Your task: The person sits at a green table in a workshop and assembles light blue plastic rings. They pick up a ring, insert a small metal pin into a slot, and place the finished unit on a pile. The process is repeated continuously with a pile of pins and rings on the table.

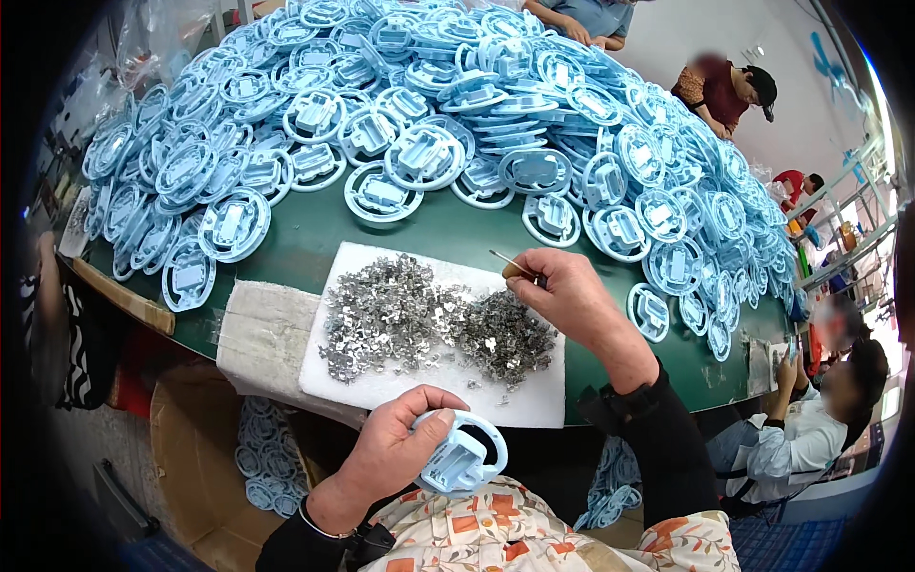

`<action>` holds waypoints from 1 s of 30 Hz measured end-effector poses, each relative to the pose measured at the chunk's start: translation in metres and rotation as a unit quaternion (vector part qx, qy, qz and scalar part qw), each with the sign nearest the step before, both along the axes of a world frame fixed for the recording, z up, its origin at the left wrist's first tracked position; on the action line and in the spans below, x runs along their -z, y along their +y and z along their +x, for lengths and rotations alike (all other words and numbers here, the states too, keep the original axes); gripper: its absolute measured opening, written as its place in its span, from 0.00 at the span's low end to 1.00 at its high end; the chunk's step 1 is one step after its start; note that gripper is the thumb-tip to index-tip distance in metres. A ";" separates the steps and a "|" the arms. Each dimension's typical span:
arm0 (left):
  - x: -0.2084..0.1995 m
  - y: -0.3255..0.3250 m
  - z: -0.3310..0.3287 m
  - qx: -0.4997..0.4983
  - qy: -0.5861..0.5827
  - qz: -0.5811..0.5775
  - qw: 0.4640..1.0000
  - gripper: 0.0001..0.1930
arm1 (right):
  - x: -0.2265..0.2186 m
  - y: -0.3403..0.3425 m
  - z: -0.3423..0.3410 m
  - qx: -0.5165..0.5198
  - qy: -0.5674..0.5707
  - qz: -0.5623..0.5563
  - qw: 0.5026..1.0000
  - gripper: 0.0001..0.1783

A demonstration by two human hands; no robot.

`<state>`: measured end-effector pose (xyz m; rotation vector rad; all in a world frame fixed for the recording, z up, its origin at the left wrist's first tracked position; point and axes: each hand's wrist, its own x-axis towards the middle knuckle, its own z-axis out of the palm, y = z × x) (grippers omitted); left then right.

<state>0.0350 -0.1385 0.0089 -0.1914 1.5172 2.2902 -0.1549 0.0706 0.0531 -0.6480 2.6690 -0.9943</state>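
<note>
My left hand (pixel 405 440) grips a light-blue plastic ring-shaped part (pixel 459 456), its moulded compartment facing up, close in front of my body. Above the right side of a white foam board (pixel 534 407), my right hand (pixel 564 294) is closed around a small tool with a brown handle (pixel 519 270) and a thin metal shaft pointing left. Two heaps of small metal clips (pixel 381 315) lie on the board: a brighter one at left and a darker one at right, below my right hand.
A large pile of similar blue parts (pixel 419 153) covers the far side of the green table (pixel 305 224). Beside the board lies a pale wrapped block (pixel 262 329). Below the table edge, an open cardboard box (pixel 195 448) holds more blue parts. Other people sit around the table.
</note>
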 end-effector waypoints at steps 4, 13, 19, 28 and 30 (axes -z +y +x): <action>0.005 0.002 -0.002 0.012 -0.021 0.003 1.000 0.10 | 0.003 -0.023 0.000 -0.077 0.043 -0.009 0.996 0.10; 0.013 -0.001 -0.001 0.027 -0.023 -0.012 0.999 0.11 | 0.000 -0.067 0.014 -0.176 0.079 -0.019 0.981 0.09; 0.016 -0.002 -0.002 0.048 -0.018 -0.037 0.998 0.11 | 0.010 -0.088 0.021 -0.162 0.109 0.009 0.981 0.07; 0.011 -0.005 -0.001 0.028 -0.003 -0.012 1.000 0.12 | 0.002 -0.080 0.015 -0.103 -0.076 -0.061 0.990 0.09; 0.009 -0.004 -0.001 0.010 -0.001 -0.001 1.000 0.12 | 0.000 -0.078 0.016 -0.080 -0.115 -0.093 0.986 0.09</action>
